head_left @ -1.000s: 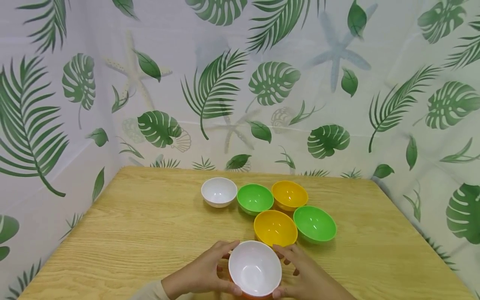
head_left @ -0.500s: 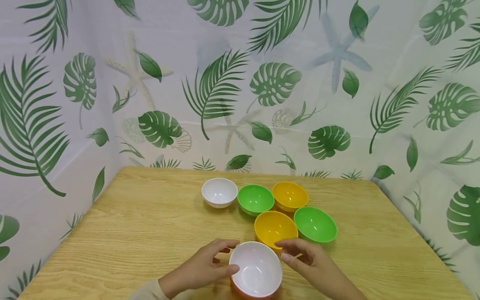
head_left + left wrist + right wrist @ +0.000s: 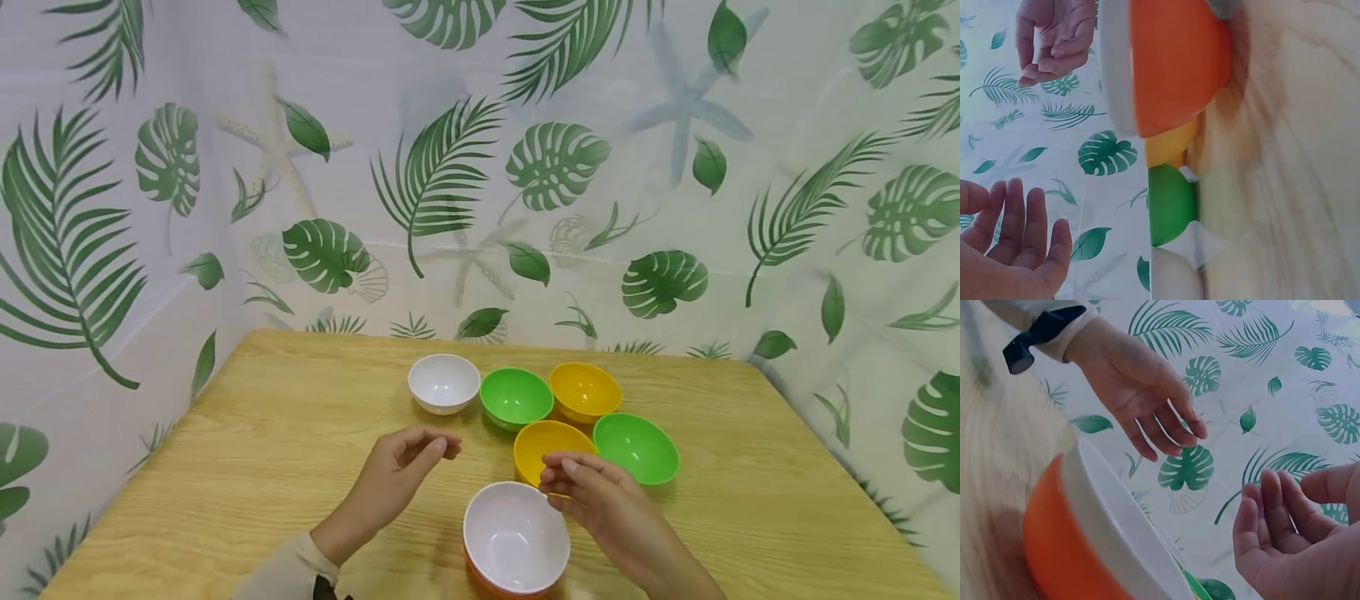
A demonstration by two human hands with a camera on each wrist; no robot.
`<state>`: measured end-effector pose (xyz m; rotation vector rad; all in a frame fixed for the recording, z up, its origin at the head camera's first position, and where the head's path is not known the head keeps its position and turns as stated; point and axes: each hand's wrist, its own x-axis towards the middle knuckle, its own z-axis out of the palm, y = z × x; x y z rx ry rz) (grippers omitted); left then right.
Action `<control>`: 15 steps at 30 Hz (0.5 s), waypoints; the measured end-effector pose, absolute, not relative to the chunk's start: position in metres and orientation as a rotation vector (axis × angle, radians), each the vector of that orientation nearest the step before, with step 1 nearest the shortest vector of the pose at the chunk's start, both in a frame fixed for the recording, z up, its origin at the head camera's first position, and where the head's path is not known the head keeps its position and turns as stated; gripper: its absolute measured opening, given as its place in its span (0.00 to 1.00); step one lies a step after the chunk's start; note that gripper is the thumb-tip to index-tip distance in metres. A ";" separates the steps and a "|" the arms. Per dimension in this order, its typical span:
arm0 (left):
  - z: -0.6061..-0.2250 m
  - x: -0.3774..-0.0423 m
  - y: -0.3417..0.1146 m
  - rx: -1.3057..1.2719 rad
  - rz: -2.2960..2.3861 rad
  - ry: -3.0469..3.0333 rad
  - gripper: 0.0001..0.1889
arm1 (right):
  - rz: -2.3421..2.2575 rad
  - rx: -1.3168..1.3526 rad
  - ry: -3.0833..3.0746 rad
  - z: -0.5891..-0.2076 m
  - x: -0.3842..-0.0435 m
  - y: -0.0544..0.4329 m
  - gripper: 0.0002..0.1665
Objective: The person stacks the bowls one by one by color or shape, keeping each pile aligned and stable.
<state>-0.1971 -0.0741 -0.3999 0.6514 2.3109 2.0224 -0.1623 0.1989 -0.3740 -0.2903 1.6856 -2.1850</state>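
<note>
A white bowl [image 3: 516,533] sits nested in an orange bowl [image 3: 1175,62] at the table's near side, its rim standing above the orange one. My left hand [image 3: 401,477] hovers left of the pair and a little beyond it, fingers loosely bent and holding nothing. On the other side, my right hand [image 3: 603,504] is raised beside the nested bowls and overlaps the near yellow bowl [image 3: 534,450] in the head view. Its fingers are relaxed, with nothing in them. The right wrist view shows both hands apart from the orange and white bowls.
Farther back stand another white bowl [image 3: 444,385], a green bowl [image 3: 516,398] and a second yellow bowl [image 3: 585,390], close together. Another green bowl [image 3: 636,450] is at the right. The wooden table [image 3: 300,417] meets a leaf-patterned curtain [image 3: 465,167] behind and at both sides.
Both hands have let go of the nested white and orange bowls and risen away from them, the left one moving forward and left. The bowls have stayed in place.
</note>
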 end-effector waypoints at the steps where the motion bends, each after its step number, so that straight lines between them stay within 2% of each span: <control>1: -0.398 -0.199 -0.074 0.662 2.041 2.298 0.14 | -2.204 -0.290 1.657 -0.373 -0.163 0.198 0.13; 6: -0.394 -0.207 -0.076 0.654 2.077 2.283 0.14 | -2.289 -0.255 1.513 -0.368 -0.168 0.190 0.14; 15: -0.379 -0.226 -0.087 0.445 2.160 2.291 0.12 | -2.389 -0.073 1.308 -0.364 -0.180 0.169 0.17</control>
